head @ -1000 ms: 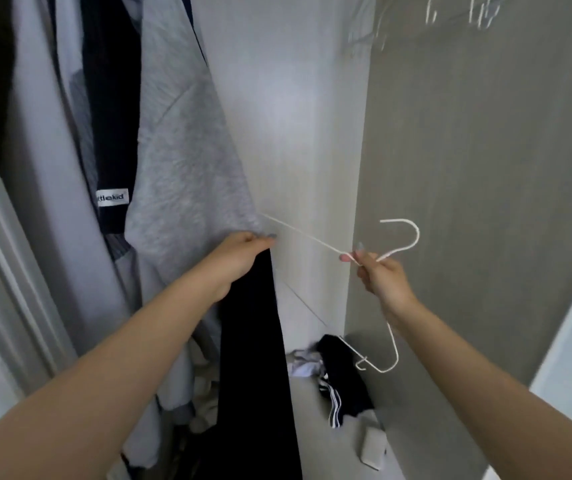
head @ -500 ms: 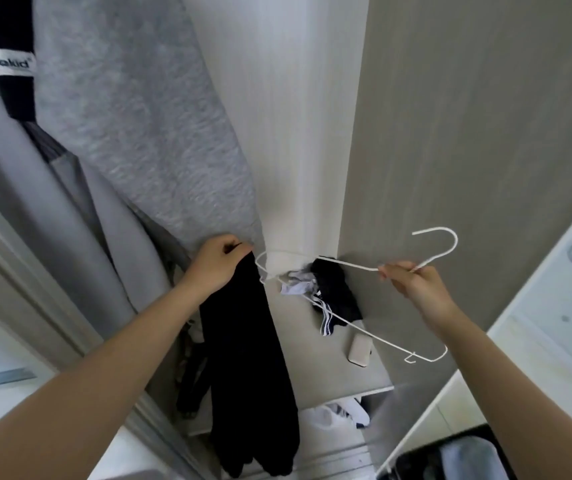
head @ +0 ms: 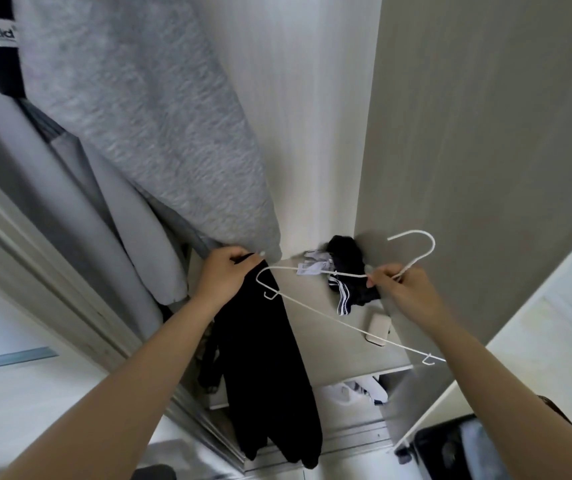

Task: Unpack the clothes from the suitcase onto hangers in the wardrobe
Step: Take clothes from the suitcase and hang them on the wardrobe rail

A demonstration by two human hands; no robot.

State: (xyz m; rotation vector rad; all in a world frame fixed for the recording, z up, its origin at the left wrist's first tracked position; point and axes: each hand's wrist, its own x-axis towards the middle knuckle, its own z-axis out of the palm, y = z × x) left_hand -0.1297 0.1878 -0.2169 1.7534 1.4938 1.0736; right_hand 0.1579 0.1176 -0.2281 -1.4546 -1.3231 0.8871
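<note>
Black fabric bunches in your left hand (head: 223, 275), which grips the black trousers (head: 263, 368) by the top beside the hanger's end. Your right hand (head: 400, 289) pinches the white hanger (head: 329, 315) below its hook, over the wardrobe shelf (head: 340, 344).

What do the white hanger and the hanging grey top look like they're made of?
The white hanger looks like thin wire with a smooth white coating, going by its slim, evenly bent rod and hook. The grey top looks like soft heathered knit, probably sweatshirt fleece, judging by its mottled, matte surface.
</note>
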